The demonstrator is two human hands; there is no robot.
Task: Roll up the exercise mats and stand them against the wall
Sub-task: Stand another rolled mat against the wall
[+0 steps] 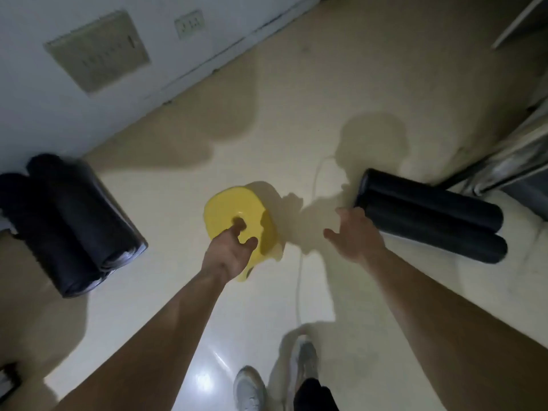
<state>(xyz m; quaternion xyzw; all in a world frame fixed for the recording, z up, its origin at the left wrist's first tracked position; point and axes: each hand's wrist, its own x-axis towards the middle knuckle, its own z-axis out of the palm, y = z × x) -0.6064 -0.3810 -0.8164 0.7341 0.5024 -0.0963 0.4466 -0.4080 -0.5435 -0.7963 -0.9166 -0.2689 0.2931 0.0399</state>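
Observation:
A rolled yellow mat point(237, 216) is seen end-on at the centre, above the pale floor. My left hand point(229, 252) grips its near end, with one finger hooked into the roll's middle and the thumb against the face. My right hand point(354, 235) hovers with spread fingers and holds nothing, just left of two black rolled mats point(430, 216) lying side by side on the floor at the right. Two more black rolled mats point(71, 223) sit at the left, close to the white wall point(44, 108). The picture is blurred.
A thin white cable point(299, 280) runs across the floor between my arms. My grey shoes point(252, 390) are at the bottom. The wall carries a vent panel point(98, 50) and a socket point(189, 23). Metal furniture point(510, 161) stands at the right edge.

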